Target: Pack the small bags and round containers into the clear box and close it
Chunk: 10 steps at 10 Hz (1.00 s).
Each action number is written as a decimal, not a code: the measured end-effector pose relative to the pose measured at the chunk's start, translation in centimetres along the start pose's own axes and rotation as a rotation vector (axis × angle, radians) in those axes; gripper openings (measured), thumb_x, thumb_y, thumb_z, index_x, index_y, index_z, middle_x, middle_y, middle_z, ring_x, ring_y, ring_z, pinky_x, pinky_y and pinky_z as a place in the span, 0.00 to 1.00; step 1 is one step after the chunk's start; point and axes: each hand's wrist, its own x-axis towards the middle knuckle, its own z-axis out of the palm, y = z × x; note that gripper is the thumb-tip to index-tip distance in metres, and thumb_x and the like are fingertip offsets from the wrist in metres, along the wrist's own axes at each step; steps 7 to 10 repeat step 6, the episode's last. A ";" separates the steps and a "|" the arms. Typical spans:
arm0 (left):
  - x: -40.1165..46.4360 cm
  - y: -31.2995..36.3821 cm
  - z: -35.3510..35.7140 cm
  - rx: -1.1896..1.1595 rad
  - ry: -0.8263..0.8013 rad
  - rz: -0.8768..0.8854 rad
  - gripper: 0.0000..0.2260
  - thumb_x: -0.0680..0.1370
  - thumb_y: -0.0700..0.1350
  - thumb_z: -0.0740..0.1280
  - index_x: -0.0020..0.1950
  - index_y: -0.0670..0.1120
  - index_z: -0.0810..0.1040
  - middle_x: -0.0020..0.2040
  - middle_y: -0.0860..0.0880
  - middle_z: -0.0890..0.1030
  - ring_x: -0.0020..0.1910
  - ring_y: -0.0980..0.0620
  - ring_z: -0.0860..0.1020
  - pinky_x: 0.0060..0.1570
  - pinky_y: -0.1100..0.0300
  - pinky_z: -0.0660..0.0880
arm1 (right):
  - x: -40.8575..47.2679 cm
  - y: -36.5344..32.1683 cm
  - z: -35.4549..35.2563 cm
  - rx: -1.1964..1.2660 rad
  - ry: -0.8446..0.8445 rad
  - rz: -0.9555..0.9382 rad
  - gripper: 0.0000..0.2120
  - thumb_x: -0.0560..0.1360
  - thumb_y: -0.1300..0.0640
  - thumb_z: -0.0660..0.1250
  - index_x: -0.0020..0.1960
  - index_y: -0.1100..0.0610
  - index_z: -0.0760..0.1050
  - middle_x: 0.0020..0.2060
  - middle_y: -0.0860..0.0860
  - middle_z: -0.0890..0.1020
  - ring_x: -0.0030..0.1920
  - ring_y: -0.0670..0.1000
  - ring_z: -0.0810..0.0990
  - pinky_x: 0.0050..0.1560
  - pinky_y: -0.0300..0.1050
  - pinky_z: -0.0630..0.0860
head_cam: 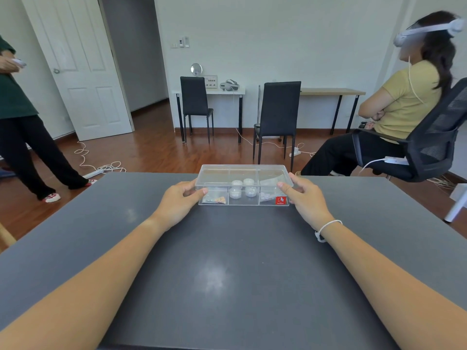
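The left hand (180,198) grips the left end of the clear box (243,185), fingers (199,192) closed on its lid edge. The box sits at the far middle of the dark bench (227,274), lid (243,173) on. Its left compartment holds a small bag (216,199), the middle one four round containers (242,188), the right one more bags (267,195). A red label (281,200) marks the front right corner; its white lettering is too small to read. The right hand (304,198) clasps the right end.
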 end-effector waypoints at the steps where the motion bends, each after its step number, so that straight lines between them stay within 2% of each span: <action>1: 0.0 -0.1 0.1 0.008 0.004 0.003 0.16 0.76 0.49 0.65 0.64 0.50 0.75 0.58 0.53 0.77 0.56 0.55 0.76 0.51 0.72 0.67 | -0.2 -0.1 0.1 -0.017 0.004 0.001 0.29 0.73 0.45 0.65 0.71 0.52 0.65 0.69 0.52 0.71 0.64 0.55 0.73 0.63 0.57 0.74; 3: -0.4 0.0 0.2 0.034 0.024 0.034 0.15 0.76 0.50 0.64 0.63 0.54 0.75 0.56 0.56 0.77 0.52 0.59 0.76 0.44 0.78 0.66 | -0.5 -0.1 0.2 -0.046 0.043 -0.013 0.30 0.72 0.45 0.66 0.71 0.52 0.64 0.71 0.51 0.68 0.68 0.55 0.69 0.65 0.52 0.70; 4: -0.4 -0.2 0.3 0.095 0.049 0.063 0.17 0.75 0.52 0.65 0.64 0.56 0.74 0.57 0.54 0.77 0.53 0.58 0.76 0.49 0.73 0.67 | -1.0 0.0 0.0 -0.074 0.061 -0.016 0.29 0.72 0.45 0.66 0.71 0.52 0.64 0.71 0.51 0.68 0.68 0.54 0.68 0.66 0.51 0.68; 5: -0.8 -0.3 0.4 0.180 0.124 0.026 0.24 0.75 0.53 0.65 0.69 0.46 0.69 0.65 0.49 0.75 0.60 0.51 0.75 0.59 0.64 0.67 | -2.0 0.1 -0.4 -0.111 0.058 -0.053 0.29 0.72 0.45 0.66 0.71 0.52 0.65 0.70 0.51 0.69 0.57 0.48 0.71 0.58 0.42 0.69; 6: -1.3 -0.3 0.5 0.307 0.194 0.014 0.27 0.75 0.56 0.64 0.70 0.44 0.67 0.69 0.47 0.72 0.65 0.47 0.72 0.65 0.55 0.68 | -3.0 0.2 -0.7 -0.191 0.066 -0.089 0.30 0.72 0.45 0.66 0.71 0.52 0.64 0.66 0.51 0.72 0.51 0.47 0.72 0.52 0.40 0.69; 10: -1.3 -0.3 0.5 0.307 0.194 0.014 0.27 0.75 0.56 0.64 0.70 0.44 0.67 0.69 0.47 0.72 0.65 0.47 0.72 0.65 0.55 0.68 | -3.0 0.2 -0.7 -0.191 0.066 -0.089 0.30 0.72 0.45 0.66 0.71 0.52 0.64 0.66 0.51 0.72 0.51 0.47 0.72 0.52 0.40 0.69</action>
